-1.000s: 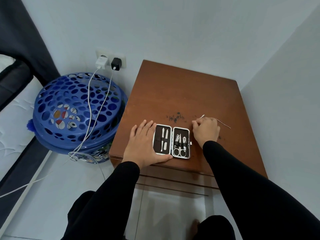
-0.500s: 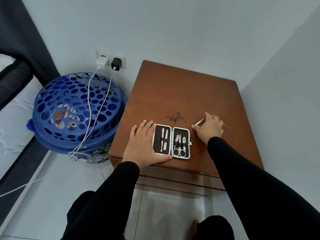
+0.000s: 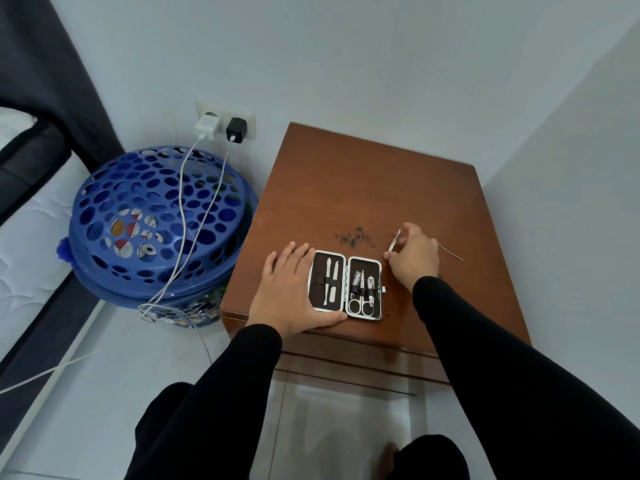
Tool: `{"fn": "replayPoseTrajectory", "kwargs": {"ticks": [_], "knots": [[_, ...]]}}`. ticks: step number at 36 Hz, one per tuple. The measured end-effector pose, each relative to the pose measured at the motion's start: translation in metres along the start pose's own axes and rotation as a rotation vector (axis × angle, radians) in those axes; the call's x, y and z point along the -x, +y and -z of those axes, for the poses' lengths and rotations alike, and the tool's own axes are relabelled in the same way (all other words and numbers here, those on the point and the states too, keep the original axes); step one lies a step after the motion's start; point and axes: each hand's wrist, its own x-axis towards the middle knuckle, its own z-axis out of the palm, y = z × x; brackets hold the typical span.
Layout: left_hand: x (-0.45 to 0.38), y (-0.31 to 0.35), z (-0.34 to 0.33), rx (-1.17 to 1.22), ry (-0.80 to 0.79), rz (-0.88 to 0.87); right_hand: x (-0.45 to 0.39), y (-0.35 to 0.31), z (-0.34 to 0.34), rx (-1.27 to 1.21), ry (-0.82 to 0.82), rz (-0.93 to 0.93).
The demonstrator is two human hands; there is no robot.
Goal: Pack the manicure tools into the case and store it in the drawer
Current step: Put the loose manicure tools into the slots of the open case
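Manicure case [image 3: 346, 285] lay open flat at the near edge of the brown worktop [image 3: 363, 188], center of frame, hinge running near-to-far, two halves side by side. Left half held two slim metal tools [image 3: 331, 281], long axes near-to-far. Right half held scissors [image 3: 360, 299] with loops toward the near edge, plus clippers [image 3: 371, 288]. No readable writing or brand anywhere.

Left hand [image 3: 289, 292] lay flat, palm down, fingers spread, beside and touching the case's left half, thumb along its near edge; holding nothing.

Right hand [image 3: 414, 256], just right of the case, pinched a thin metal tool [image 3: 394, 241] at fingertips, tool tilted, tip pointing to upper right of frame. A thin metal pick [image 3: 450, 253] lay on the worktop right of that hand, slanting toward lower right.

Blue perforated basket [image 3: 156, 223] at left of frame held patterned items; two charger cables [image 3: 187, 216] draped over it.
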Motion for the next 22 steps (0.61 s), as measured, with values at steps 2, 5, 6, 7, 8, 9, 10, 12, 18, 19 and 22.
{"fn": "replayPoseTrajectory", "kwargs": {"ticks": [2, 5, 6, 7, 8, 9, 10, 12, 18, 19, 22], "knots": [[0.000, 0.000, 0.000, -0.001, -0.001, 0.000, -0.001, -0.002, 0.004, 0.091, -0.037, -0.013], [0.000, 0.000, 0.000, -0.005, -0.001, 0.000, -0.005, -0.003, 0.009, 0.148, -0.121, -0.053], [0.000, 0.000, 0.000, -0.004, -0.002, 0.000, -0.006, -0.003, 0.011, 0.155, -0.148, -0.062], [0.000, 0.000, 0.000, -0.001, -0.002, 0.000, -0.007, -0.004, 0.012, 0.161, -0.171, -0.066], [0.000, 0.000, 0.000, 0.002, -0.002, 0.001, -0.007, -0.004, 0.012, 0.163, -0.190, -0.066], [0.000, 0.000, 0.001, 0.004, -0.002, 0.001, -0.007, -0.005, 0.013, 0.162, -0.206, -0.063], [0.000, 0.000, 0.001, 0.003, -0.004, 0.001, -0.008, -0.006, 0.013, 0.158, -0.220, -0.059], [0.001, 0.000, 0.001, -0.002, -0.007, 0.000, -0.008, -0.008, 0.013, 0.164, -0.243, -0.052], [0.000, 0.000, 0.001, 0.009, -0.001, -0.002, -0.009, -0.009, 0.015, 0.205, -0.251, -0.058], [0.000, 0.000, 0.001, 0.007, -0.001, -0.003, -0.009, -0.009, 0.015, 0.207, -0.250, -0.062], [0.001, 0.000, 0.001, 0.003, -0.005, -0.002, -0.010, -0.008, 0.015, 0.210, -0.242, -0.060]]}}
